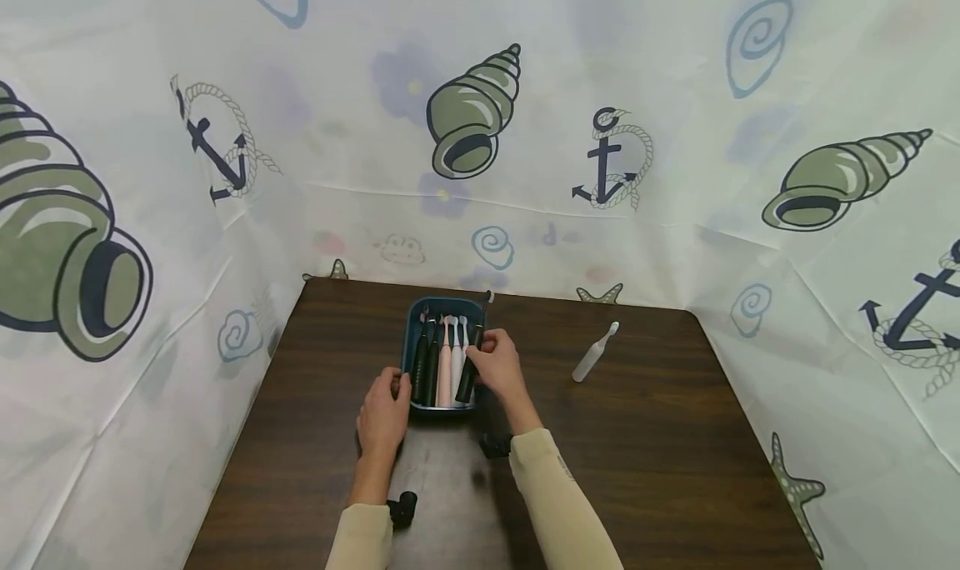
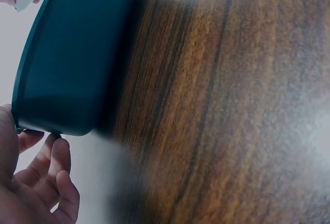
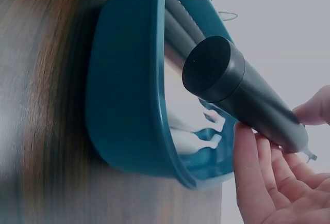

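A dark brown wooden tabletop (image 1: 637,470) is seen from the head view, with a teal plastic tray (image 1: 415,320) sat near the far edge, roughly in the middle. The tray is packed with electric toothbrushes laid side by side: 2 dark ones on the left, a pink one (image 1: 446,362) and a white one (image 1: 457,353) next to them.

A black toothbrush (image 1: 472,366) is being pinched by the right hand (image 1: 498,366) at the right side of the tray, thumb on one side and fingers (image 3: 252,172) curled along the other. In the right wrist view its flat round base is pointed at the camera and it is held tilted over the tray's rim, not lying flat with the rest.

The left hand (image 1: 384,412) is rested against the near left corner of the tray. In the left wrist view the fingers (image 2: 59,157) are loosely curled right under the tray's edge (touching the wall, not really wrapped round it as far as can be told).

Off to the right, well apart from the tray, 1 more white toothbrush (image 1: 595,353) is left lying on the tabletop. The whole scene is backed by a white sheet printed with shells and anchors (image 1: 607,157).
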Demonstrator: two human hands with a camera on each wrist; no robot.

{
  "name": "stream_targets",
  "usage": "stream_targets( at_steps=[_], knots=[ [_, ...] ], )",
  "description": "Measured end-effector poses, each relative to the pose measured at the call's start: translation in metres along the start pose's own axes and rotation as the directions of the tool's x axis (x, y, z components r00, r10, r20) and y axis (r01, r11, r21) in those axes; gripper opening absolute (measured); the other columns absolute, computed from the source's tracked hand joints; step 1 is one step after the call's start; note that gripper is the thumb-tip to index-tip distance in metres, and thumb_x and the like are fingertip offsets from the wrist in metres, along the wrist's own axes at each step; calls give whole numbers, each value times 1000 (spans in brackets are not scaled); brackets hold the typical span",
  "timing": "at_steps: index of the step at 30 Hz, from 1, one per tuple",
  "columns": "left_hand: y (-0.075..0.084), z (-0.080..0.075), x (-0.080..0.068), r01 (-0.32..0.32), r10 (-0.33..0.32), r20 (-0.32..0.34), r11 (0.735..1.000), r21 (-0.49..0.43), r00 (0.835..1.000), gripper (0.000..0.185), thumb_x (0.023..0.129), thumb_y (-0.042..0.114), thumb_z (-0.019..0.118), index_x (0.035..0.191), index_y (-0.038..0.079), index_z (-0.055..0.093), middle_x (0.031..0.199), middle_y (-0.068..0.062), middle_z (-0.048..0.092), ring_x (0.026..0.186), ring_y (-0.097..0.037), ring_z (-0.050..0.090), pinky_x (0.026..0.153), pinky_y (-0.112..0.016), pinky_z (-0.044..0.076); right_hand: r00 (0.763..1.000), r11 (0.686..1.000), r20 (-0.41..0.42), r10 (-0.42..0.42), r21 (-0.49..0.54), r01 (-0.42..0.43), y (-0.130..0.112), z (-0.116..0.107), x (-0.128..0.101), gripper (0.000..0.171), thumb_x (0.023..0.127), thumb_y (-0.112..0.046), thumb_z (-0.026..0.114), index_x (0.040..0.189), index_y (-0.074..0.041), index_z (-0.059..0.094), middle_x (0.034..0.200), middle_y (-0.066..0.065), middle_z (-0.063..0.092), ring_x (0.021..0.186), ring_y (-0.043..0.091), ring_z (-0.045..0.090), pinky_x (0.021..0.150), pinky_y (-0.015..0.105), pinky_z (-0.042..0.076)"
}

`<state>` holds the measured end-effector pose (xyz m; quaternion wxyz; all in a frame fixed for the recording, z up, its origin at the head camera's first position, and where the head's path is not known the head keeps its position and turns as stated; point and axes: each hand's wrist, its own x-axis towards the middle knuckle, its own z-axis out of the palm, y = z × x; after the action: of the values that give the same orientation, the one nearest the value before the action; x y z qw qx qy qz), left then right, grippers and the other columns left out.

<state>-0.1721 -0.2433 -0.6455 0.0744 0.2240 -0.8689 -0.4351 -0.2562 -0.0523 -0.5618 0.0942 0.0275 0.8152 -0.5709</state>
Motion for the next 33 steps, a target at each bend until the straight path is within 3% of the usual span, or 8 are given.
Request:
stream_targets(
  at_steps=[14,24,33],
  knots=[
    [0,3,3,19,-19,11,1000,16,1000,41,113,50,47,137,21,62,123,-8,72,109,-35,69,91,-60,47,998,996,-17,-53,69,54,8,-33,-9,42,103,-19,70,141,-5,57,124,20,66,96,27,67,85,57,63],
    [4,4,0,31,-31,11,1000,1,999,42,113,49,46,138,19,62,125,-10,71,111,-36,67,93,-61,46,989,987,-63,-137,81,142,15,-62,-25,41,101,-13,72,140,-7,58,122,17,68,94,20,66,74,36,62],
    [0,5,0,16,-16,5,1000,-18,1000,46,113,52,45,139,18,61,123,-10,70,109,-35,66,93,-60,47,973,973,-118,-200,96,211,19,-90,-31,41,101,-11,72,140,-10,57,122,16,67,91,18,67,78,47,64]
  ],
)
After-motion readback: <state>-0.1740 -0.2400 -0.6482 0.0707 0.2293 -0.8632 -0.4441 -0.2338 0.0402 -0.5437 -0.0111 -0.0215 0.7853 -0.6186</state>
